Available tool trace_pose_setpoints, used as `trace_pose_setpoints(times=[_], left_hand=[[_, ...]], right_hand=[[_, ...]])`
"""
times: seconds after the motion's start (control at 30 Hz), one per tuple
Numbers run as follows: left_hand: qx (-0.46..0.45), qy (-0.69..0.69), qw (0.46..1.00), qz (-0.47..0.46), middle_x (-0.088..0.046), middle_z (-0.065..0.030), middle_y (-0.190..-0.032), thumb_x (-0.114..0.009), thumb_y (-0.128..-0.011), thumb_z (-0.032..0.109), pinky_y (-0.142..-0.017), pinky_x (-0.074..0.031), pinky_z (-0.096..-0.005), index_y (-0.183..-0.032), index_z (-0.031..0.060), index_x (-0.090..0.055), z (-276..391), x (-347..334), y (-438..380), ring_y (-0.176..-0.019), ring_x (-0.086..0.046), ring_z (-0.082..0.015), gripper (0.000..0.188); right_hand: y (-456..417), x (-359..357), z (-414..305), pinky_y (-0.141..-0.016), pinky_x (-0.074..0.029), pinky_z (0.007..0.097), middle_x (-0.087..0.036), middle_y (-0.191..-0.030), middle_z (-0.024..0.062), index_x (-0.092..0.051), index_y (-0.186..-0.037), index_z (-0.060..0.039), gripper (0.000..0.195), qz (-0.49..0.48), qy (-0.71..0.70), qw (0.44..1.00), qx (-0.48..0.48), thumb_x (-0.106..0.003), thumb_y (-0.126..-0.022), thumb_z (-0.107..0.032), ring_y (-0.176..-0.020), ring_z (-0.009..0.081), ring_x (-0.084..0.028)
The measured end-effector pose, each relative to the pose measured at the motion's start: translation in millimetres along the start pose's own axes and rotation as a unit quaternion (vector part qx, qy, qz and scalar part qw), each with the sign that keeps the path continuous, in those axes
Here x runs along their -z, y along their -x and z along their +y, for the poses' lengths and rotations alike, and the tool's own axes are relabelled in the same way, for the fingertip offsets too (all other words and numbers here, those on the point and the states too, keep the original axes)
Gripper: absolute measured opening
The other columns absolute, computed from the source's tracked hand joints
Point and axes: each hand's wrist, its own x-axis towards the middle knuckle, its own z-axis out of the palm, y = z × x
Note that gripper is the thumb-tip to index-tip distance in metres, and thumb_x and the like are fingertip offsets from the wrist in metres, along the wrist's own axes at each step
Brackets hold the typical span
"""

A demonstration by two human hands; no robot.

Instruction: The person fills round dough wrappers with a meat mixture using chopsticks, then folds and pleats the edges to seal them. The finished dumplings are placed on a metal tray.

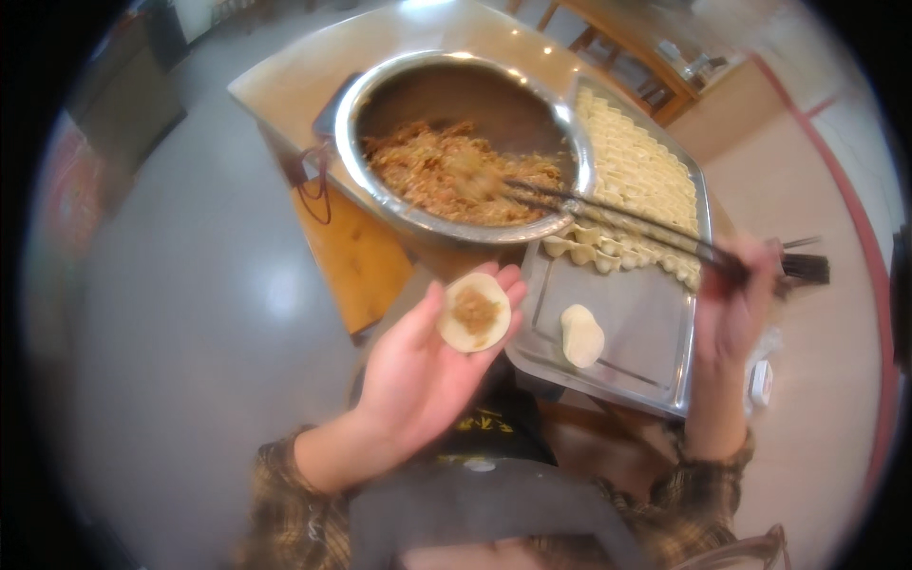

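On my left hand (427,370), palm up, lies a round dough wrapper (447,329) with a dab of minced filling (476,311) in its middle. My right hand (737,306), blurred, grips a pair of dark chopsticks (641,226) that reach left over the rim of a large steel bowl (344,135). Their tips are at the minced filling (420,167) in the bowl. Beside the bowl, a metal tray (620,377) holds many rows of folded dumplings (634,171) at its far part. A small overlapping pile of wrappers (583,336) lies on the tray's near part.
The bowl and tray rest on a table (285,78). A red cord (313,203) hangs at the table's left edge, above an orange wooden surface (356,263). Right of my right hand are a dark bundled object (805,268) and a small white object (761,383).
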Motion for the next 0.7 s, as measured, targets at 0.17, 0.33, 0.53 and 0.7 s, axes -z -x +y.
trace_pose_setpoints(times=[0.17,0.33,0.53,0.7], left_hand=[[-0.013,0.001,1.000,-0.003,-0.032,-0.0235,-0.150,-0.032,-0.105,0.027,-0.118,-0.026,-0.0443,-0.143,-0.0086,-0.028,4,6,-3,-0.140,-0.031,-0.0342,0.052],[-0.047,-0.022,0.999,0.014,-0.031,-0.0239,-0.150,-0.036,-0.104,0.028,-0.118,-0.026,-0.0456,-0.142,-0.0081,-0.029,14,16,-1,-0.141,-0.030,-0.0354,0.052],[-0.040,-0.015,0.999,0.006,-0.032,-0.0241,-0.149,-0.038,-0.104,0.028,-0.118,-0.026,-0.0458,-0.142,-0.0082,-0.030,20,18,1,-0.141,-0.031,-0.0352,0.053],[-0.015,-0.043,0.999,-0.005,-0.034,-0.0234,-0.148,-0.038,-0.104,0.028,-0.117,-0.028,-0.0451,-0.141,-0.0082,-0.032,22,11,8,-0.139,-0.034,-0.0335,0.052]], right_hand=[[-51,-15,66,-0.080,-0.058,0.0361,-0.062,-0.089,0.0077,-0.062,-0.087,-0.0036,0.028,-0.028,0.046,0.988,-0.147,-0.058,-0.098,-0.029,-0.086,0.0175,-0.063],[-67,6,62,-0.075,-0.060,0.0338,-0.062,-0.086,0.0067,-0.062,-0.085,-0.0031,0.029,-0.002,0.076,0.983,-0.168,-0.060,-0.097,-0.030,-0.082,0.0161,-0.063],[-63,-1,-17,-0.078,-0.058,0.0324,-0.061,-0.087,0.0073,-0.060,-0.087,-0.0031,0.032,-0.035,0.075,0.997,-0.005,-0.048,-0.103,-0.029,-0.081,0.0172,-0.063],[-15,-17,-23,-0.058,-0.040,0.0277,-0.042,-0.075,0.0039,-0.047,-0.076,-0.0085,0.039,-0.108,0.049,0.993,-0.012,-0.041,-0.105,-0.034,-0.066,0.0155,-0.043]])
